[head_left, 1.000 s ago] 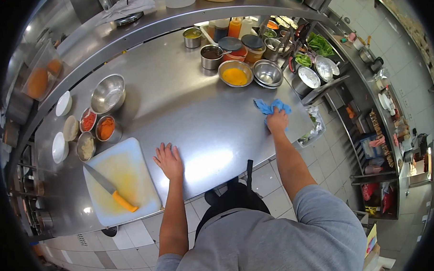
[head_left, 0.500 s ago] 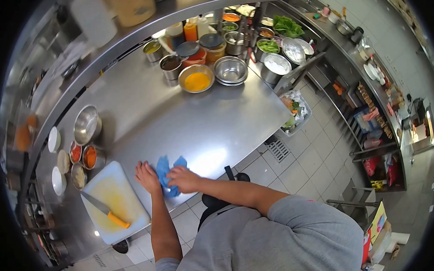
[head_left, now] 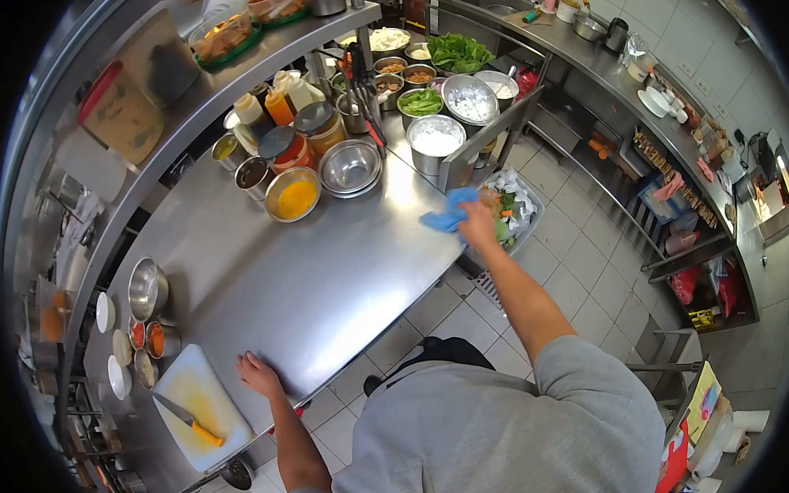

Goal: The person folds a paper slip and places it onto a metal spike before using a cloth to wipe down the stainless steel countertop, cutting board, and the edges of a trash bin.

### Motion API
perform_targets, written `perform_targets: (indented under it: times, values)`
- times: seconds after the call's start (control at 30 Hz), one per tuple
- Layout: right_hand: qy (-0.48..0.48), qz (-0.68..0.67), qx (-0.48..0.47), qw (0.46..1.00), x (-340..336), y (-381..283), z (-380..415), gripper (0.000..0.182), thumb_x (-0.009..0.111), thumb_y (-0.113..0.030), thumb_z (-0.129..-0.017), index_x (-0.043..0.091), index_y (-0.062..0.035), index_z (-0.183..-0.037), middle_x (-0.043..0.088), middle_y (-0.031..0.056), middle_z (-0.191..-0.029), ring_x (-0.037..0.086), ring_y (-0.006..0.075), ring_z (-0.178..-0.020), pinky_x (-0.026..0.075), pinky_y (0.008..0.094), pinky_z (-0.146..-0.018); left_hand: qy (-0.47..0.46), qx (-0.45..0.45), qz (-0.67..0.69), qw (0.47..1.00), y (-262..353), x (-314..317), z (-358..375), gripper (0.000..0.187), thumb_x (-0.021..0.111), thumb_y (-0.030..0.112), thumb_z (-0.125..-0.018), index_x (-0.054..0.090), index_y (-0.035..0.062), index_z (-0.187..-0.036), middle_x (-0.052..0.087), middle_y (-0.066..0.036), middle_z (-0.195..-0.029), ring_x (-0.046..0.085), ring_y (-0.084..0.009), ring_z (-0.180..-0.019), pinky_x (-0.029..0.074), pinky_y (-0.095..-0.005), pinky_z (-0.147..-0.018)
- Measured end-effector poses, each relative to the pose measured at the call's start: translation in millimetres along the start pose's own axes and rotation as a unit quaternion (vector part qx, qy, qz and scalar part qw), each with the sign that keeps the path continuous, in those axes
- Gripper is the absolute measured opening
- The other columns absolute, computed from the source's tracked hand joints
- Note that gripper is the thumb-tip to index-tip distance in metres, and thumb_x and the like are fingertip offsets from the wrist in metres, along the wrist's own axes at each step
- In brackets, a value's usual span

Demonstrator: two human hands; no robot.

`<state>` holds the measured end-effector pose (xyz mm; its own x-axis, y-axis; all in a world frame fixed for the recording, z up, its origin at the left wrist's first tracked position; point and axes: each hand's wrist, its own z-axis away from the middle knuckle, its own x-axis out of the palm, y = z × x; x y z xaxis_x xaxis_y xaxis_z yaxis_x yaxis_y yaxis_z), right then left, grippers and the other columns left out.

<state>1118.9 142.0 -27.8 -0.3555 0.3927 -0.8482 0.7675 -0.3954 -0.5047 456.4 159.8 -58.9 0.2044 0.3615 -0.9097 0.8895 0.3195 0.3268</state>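
At the right end of the steel table point(head_left: 265, 286), my right hand point(head_left: 476, 224) grips a blue cloth point(head_left: 448, 212), which lies over the table's edge beside a bin of scraps point(head_left: 522, 209). My left hand point(head_left: 258, 375) rests on the table near its front edge, with its fingers apart and nothing in it. To its left lies a white cutting board point(head_left: 200, 401) with yellow stains. A knife with an orange handle point(head_left: 207, 435) is on the board.
Small bowls and a steel bowl point(head_left: 148, 290) stand at the table's left. Along the back are a bowl of yellow liquid point(head_left: 295, 194), stacked steel bowls point(head_left: 350, 168), sauce bottles and tubs. A shelf point(head_left: 232, 78) runs above. Greens point(head_left: 459, 53) sit at the back right.
My right hand has carried the blue cloth from beside my left hand to the table's right end. My left hand stays on the table near the board. The view has shifted.
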Motion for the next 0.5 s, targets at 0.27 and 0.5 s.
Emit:
perform_targets:
  times: [0.27, 0.5]
  values:
    - [0.210, -0.295, 0.102, 0.926, -27, -26, -60, 0.060, 0.065, -0.018, -0.080, 0.043, 0.0039, -0.131, 0.056, 0.0297, -0.123, 0.055, 0.0420, -0.116, 0.043, 0.0452, -0.100, -0.054, 0.108, 0.008, 0.993, 124, 3, 66, 0.036, 0.048, 0.034, -0.102, 0.059, 0.0093, -0.127, 0.044, -0.014, -0.150, 0.033, -0.0346, -0.144, 0.015, -0.0660, -0.114]
    - [0.193, -0.223, 0.169, 0.940, 50, -30, -86, 0.058, 0.062, -0.021, -0.083, 0.041, 0.0039, -0.131, 0.049, 0.0313, -0.130, 0.051, 0.0471, -0.119, 0.040, 0.0488, -0.105, -0.062, 0.110, -0.011, 0.992, 136, -4, 65, 0.037, 0.050, 0.032, -0.101, 0.056, 0.0097, -0.129, 0.044, -0.014, -0.150, 0.031, -0.0336, -0.145, 0.014, -0.0652, -0.115]
